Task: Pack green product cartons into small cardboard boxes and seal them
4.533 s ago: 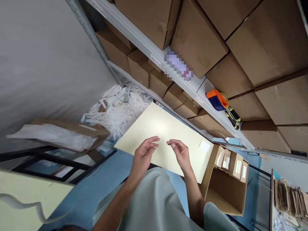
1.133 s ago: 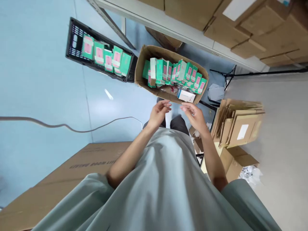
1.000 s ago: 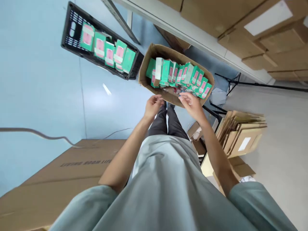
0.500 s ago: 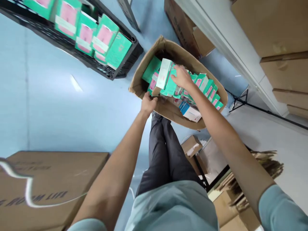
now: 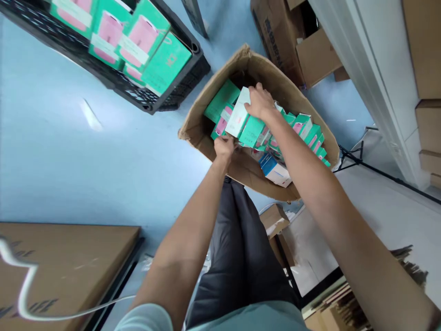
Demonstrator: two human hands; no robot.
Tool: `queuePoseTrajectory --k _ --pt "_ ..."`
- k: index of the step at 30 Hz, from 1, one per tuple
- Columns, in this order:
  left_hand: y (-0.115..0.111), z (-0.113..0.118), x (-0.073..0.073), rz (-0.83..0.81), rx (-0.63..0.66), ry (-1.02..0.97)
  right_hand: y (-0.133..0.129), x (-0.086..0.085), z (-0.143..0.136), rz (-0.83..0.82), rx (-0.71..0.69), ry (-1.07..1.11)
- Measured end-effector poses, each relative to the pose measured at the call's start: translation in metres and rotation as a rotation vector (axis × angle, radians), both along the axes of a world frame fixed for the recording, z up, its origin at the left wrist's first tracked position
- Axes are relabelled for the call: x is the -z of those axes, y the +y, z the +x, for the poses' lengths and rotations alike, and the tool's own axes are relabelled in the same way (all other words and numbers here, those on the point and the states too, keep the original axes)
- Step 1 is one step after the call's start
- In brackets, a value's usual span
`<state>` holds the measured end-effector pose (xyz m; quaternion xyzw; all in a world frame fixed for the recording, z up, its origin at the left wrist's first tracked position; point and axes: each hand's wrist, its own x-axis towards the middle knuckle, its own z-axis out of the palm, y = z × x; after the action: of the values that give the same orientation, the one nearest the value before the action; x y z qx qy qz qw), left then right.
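An open cardboard carton holds several green and pink boxes and, near its lower side, a blue and white box. My right hand is closed on the upper end of a white-sided green box, which lies over other green boxes. At the lower end of that same box is my left hand, fingers pinched together at its edge. A flat green box rests in the carton's upper left corner, touched by neither hand.
A black crate with green and pink boxes stands at the upper left. A large carton with a white cable is at lower left. Another open carton lies beyond, beside a white frame and a black stand.
My left hand has moved inward from the carton's rim to the lower end of the white-sided box. That box is tilted more. The whole view has shifted slightly.
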<state>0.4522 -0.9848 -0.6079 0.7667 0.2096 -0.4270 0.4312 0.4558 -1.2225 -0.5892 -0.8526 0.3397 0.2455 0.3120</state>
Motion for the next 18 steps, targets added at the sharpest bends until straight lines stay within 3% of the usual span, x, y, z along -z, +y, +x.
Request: queuePoseTrajectory --k 4,8,12,15,18 --pt "-0.007 0.002 -0.012 0.045 -0.175 0.075 0.004 -0.010 -0.005 0.047 -0.044 -0.046" --pt "0.018 0.015 -0.051 -0.041 -0.230 -0.038 0.023 -0.037 -0.012 0.073 -0.031 -0.218" --pt "0.056 0.036 -0.121 -0.042 -0.199 -0.233 0.064 -0.096 -0.031 0.080 0.095 -0.361" --pt "0.080 0.042 -0.190 -0.104 -0.125 -0.311 0.102 -0.162 -0.057 0.064 0.296 -0.428" --pt "0.097 0.033 -0.261 -0.126 0.000 -0.323 0.139 -0.234 -0.089 0.035 0.541 -0.468"
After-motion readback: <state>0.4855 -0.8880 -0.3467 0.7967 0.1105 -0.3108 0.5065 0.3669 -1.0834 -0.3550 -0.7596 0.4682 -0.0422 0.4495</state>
